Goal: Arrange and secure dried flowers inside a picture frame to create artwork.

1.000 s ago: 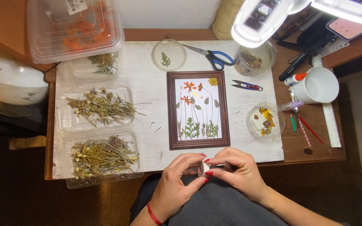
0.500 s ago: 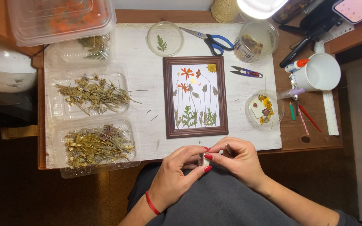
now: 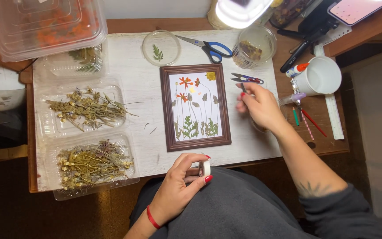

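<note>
The left hand (image 3: 180, 186) curls its fingers around a small white tape roll (image 3: 204, 168), while the right hand (image 3: 257, 105), fingers loosely bent and empty, hovers just below the small snips (image 3: 246, 79).

Blue scissors (image 3: 215, 49) are seen above the picture frame (image 3: 195, 107). Trays of dried plants (image 3: 85, 110) are laid left of it.

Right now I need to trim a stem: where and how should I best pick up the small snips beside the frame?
Take the small snips by the coloured handle end, coming from the right: they lie flat, blades pointing left toward the frame, and the right hand is just below them.
</note>
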